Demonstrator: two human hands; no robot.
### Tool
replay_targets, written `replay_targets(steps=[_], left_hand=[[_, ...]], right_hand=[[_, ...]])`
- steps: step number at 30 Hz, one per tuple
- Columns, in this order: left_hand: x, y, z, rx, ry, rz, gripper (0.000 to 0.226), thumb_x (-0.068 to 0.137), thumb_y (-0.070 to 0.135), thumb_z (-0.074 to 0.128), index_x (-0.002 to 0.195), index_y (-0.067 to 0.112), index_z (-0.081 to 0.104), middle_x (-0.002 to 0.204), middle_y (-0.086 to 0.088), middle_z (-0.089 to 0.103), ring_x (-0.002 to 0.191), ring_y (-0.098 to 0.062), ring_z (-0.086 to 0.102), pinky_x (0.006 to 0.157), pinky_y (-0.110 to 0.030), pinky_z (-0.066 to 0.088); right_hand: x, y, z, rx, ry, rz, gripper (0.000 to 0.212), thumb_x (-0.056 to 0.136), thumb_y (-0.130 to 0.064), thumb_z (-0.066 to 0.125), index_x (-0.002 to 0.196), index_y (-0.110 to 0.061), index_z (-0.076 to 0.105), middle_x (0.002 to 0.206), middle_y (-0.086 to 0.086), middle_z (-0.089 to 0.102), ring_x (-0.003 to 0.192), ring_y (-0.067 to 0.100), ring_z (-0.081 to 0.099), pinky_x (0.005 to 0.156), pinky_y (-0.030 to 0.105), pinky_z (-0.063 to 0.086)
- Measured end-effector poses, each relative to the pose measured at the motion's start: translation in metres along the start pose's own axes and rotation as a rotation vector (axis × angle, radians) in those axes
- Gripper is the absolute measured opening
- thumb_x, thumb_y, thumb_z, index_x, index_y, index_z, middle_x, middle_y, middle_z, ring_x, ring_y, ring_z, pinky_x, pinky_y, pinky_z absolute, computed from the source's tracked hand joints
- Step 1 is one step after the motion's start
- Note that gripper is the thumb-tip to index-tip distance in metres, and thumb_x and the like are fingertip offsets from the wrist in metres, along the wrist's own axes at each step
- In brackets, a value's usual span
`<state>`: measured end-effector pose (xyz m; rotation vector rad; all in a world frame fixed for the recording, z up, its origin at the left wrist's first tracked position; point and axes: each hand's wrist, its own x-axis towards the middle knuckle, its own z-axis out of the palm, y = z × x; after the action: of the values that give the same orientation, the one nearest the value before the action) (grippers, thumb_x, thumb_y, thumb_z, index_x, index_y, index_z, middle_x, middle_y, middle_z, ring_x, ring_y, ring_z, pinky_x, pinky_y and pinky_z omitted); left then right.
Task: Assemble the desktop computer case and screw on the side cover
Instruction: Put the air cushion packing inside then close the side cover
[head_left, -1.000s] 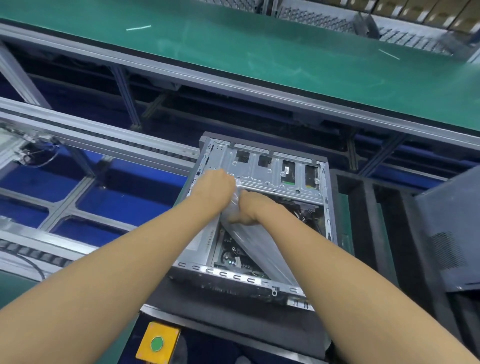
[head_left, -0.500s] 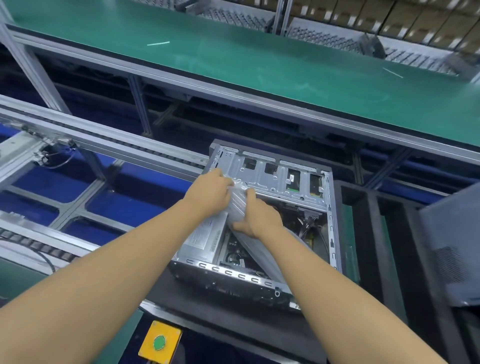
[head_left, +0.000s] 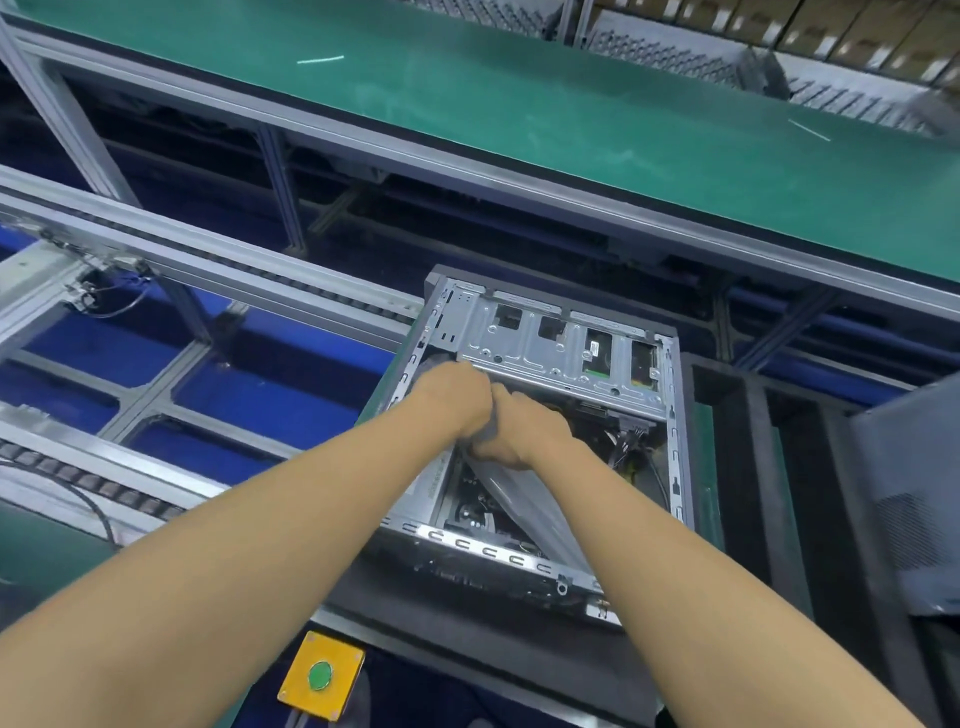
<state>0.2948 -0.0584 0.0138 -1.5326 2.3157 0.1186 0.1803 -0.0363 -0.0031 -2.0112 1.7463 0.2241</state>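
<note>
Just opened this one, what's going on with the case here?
A person is working over an open computer case lying on its side. The left hand and right hand, fists close together, both clutch a grey plastic bag that trails down into the case. The case has no cover on yet: a dark vented panel, probably the side cover, sits off to the right.

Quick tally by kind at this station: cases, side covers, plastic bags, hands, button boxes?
computer case: 1
side cover: 1
plastic bag: 1
hands: 2, left hand and right hand
yellow button box: 1
Total: 6
</note>
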Motion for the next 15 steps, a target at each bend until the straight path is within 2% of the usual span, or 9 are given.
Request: replay_targets(steps=[2,3,6,9,10,12,13,15], left_hand=[[0.004,0.001,-0.002,-0.047,-0.022,-0.016,0.040,0.097,0.013,0.031,0.123,-0.001,0.058,0.125,-0.022,0.059,0.113,-0.039,0.056,0.080,-0.043,0.043],[0.003,0.002,0.000,-0.053,-0.034,-0.050,0.043,0.097,0.016,0.029,0.128,-0.001,0.054,0.129,-0.024,0.055,0.117,-0.040,0.052,0.087,-0.046,0.043],[-0.008,0.007,0.006,-0.144,-0.046,-0.170,0.051,0.102,0.028,0.023,0.143,0.000,0.034,0.146,-0.028,0.036,0.134,-0.041,0.035,0.107,-0.049,0.033],[-0.021,0.014,0.003,-0.166,-0.050,-0.242,0.055,0.103,0.031,0.025,0.150,0.004,0.020,0.155,-0.030,0.018,0.142,-0.044,0.023,0.111,-0.049,0.031],[-0.025,0.017,-0.002,-0.135,-0.043,-0.262,0.054,0.102,0.028,0.028,0.150,0.004,0.022,0.154,-0.031,0.021,0.140,-0.045,0.027,0.108,-0.048,0.034],[-0.029,0.022,-0.008,-0.110,0.014,-0.253,0.046,0.100,0.024,0.036,0.143,0.007,0.037,0.142,-0.026,0.044,0.124,-0.041,0.049,0.088,-0.042,0.044],[-0.031,0.023,-0.010,-0.111,0.056,-0.236,0.040,0.099,0.023,0.040,0.136,0.011,0.047,0.131,-0.020,0.056,0.114,-0.036,0.058,0.076,-0.037,0.044],[-0.034,0.018,-0.013,-0.094,0.175,-0.212,0.029,0.099,0.025,0.043,0.122,0.017,0.059,0.114,-0.010,0.065,0.102,-0.029,0.064,0.067,-0.033,0.040]], right_hand=[[0.002,0.002,0.000,0.063,-0.012,0.028,0.086,0.072,-0.054,0.074,0.143,-0.024,0.036,0.130,0.005,0.054,0.111,0.030,0.060,0.090,0.046,0.052],[0.001,0.003,0.001,0.067,-0.015,0.041,0.088,0.071,-0.058,0.074,0.143,-0.025,0.036,0.133,0.005,0.051,0.115,0.031,0.059,0.093,0.047,0.051],[-0.002,0.005,0.006,0.019,0.035,0.055,0.088,0.073,-0.068,0.071,0.141,-0.024,0.038,0.137,0.006,0.049,0.121,0.032,0.057,0.092,0.044,0.046],[-0.009,0.007,0.010,-0.023,0.074,0.044,0.101,0.073,-0.072,0.069,0.150,-0.023,0.027,0.145,0.009,0.044,0.128,0.034,0.052,0.094,0.046,0.044],[-0.013,0.007,0.010,-0.030,0.080,0.049,0.108,0.070,-0.074,0.068,0.154,-0.025,0.020,0.148,0.009,0.040,0.131,0.034,0.049,0.097,0.048,0.044],[-0.018,0.008,0.010,-0.058,0.088,0.086,0.113,0.067,-0.077,0.067,0.155,-0.026,0.015,0.148,0.009,0.039,0.132,0.035,0.048,0.096,0.050,0.043],[-0.020,0.009,0.010,-0.080,0.095,0.106,0.109,0.068,-0.076,0.067,0.151,-0.024,0.020,0.144,0.009,0.042,0.128,0.034,0.050,0.091,0.048,0.044],[-0.024,0.012,0.010,-0.091,0.109,0.114,0.093,0.072,-0.072,0.070,0.138,-0.019,0.032,0.133,0.008,0.051,0.117,0.032,0.057,0.080,0.043,0.043]])
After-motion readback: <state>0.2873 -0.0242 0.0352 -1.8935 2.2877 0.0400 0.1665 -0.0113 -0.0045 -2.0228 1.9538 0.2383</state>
